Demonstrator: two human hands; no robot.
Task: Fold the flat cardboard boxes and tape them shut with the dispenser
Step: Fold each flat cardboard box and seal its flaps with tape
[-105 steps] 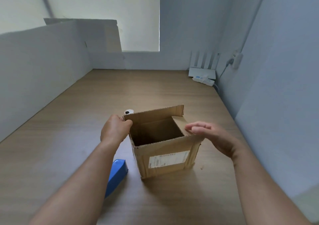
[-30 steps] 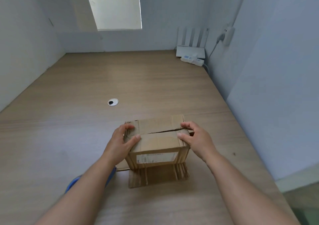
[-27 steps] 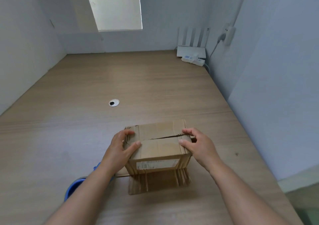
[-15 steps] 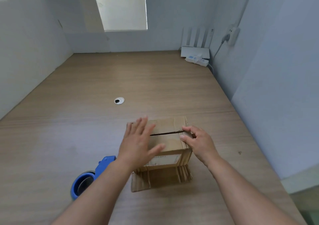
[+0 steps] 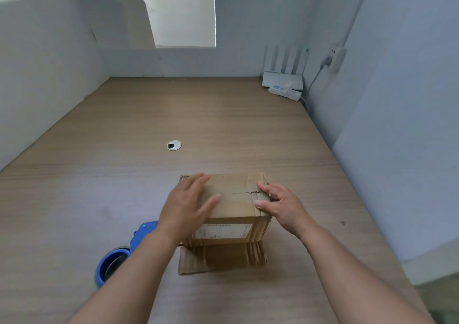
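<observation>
Blue dispenser point(image 5: 116, 259) lies on the table point(image 5: 74, 199) at near left, just beside the left forearm and partly hidden by it. A round cable hole point(image 5: 173, 145) sits further back in the table, well apart from the rest. Left hand point(image 5: 187, 205) lies flat on top of the box point(image 5: 233, 204), fingers point(image 5: 198, 182) straight and slightly spread, pressing the left part of the closed flaps. The box stands on the table at near centre. Its top flaps are folded down, with a thin seam point(image 5: 248, 192) showing at the right, and a label point(image 5: 223, 230) is on the near side. A cardboard flap point(image 5: 221, 259) lies flat on the table at the box's near foot. Right hand point(image 5: 280, 205) holds the box's top right edge, fingers bent, thumb and index tips on the flaps either side of the seam. Far right corner: white router point(image 5: 283, 78), power strip point(image 5: 285, 92) in front of it, wall plug point(image 5: 335, 55) with a cable.
</observation>
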